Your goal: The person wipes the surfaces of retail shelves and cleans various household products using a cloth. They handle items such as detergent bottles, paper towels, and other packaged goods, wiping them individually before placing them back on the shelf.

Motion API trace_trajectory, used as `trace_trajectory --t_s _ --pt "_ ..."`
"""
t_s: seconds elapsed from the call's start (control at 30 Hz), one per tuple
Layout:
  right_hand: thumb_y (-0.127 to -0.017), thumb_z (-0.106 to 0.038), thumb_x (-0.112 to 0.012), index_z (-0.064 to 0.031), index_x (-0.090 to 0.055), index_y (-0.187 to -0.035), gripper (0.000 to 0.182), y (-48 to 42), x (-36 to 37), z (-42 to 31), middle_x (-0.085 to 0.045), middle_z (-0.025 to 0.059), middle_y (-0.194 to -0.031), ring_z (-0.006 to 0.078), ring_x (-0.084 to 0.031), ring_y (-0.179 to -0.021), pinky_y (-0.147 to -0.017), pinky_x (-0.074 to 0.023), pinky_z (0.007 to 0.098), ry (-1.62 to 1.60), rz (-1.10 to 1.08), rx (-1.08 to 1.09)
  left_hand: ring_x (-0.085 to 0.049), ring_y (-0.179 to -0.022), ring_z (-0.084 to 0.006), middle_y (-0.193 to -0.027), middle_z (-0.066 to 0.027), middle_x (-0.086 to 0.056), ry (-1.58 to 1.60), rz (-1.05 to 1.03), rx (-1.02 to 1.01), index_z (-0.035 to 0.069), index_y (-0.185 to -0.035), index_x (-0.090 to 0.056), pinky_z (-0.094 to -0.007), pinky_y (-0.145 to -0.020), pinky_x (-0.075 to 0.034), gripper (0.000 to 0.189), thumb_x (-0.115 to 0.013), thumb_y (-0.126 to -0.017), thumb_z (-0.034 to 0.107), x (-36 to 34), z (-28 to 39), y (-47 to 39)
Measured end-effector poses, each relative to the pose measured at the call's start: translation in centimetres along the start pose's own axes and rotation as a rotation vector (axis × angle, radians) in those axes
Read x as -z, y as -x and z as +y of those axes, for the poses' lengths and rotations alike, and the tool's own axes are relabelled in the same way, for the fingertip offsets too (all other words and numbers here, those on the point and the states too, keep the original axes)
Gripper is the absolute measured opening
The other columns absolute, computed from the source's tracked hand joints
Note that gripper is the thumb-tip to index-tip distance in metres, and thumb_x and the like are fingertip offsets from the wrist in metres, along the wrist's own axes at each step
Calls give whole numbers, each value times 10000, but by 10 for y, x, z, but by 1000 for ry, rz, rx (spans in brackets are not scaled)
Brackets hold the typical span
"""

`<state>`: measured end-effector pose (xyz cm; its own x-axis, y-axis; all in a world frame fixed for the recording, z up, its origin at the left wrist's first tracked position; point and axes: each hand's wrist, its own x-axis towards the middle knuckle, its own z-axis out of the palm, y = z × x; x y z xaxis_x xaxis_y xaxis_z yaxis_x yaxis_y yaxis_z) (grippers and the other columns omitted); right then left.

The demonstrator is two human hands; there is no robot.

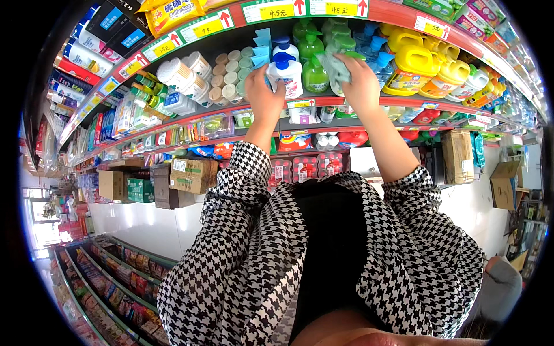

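My left hand (265,93) is at the front of a store shelf, its thumb and fingers spread around the lower left of a white pump bottle with a blue top (286,78). Whether it grips the bottle is not clear. My right hand (361,82) holds a pale green cloth (335,71) among the pump bottles. Just left of the cloth stands a green pump bottle (315,78). Blue-capped clear bottles (384,65) are right of my right hand. Light blue tubes (261,49) stand behind my left fingers.
Stacked lidded tubs (231,67) and cotton swab canisters (179,78) fill the shelf's left; yellow jugs (409,69) stand to the right. A red shelf edge with price tags (277,11) runs above. Cardboard boxes (193,175) sit lower left. Part of another person (502,285) shows at lower right.
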<state>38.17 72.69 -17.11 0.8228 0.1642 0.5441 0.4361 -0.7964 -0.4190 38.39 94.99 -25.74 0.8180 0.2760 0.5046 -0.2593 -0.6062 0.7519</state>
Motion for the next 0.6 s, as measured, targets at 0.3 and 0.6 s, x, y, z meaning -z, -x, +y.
trace_trajectory --t_s 0.3,0.6 --pt "-806 -65 -600 -131 -651 -1146 350 -57 -46 -3 -668 137 -1042 335 -667 -938 -768 -560 414 426 -239 -112 -470 -1200 -405 -1290 -231 -512 -132 -41 -203 -17 -1272 -531 -475 -1035 -385 660 -823 -709 166 -10 -1 -9" --pt "-723 46 -596 -166 -644 -1229 550 -14 -40 -14 -656 122 -1142 339 -639 -999 -815 -535 420 143 -240 -38 -479 -1196 -399 -1267 -228 -530 -123 -24 -212 -5 -1269 -528 -466 -1030 -396 646 -820 -717 157 -8 -5 -8"
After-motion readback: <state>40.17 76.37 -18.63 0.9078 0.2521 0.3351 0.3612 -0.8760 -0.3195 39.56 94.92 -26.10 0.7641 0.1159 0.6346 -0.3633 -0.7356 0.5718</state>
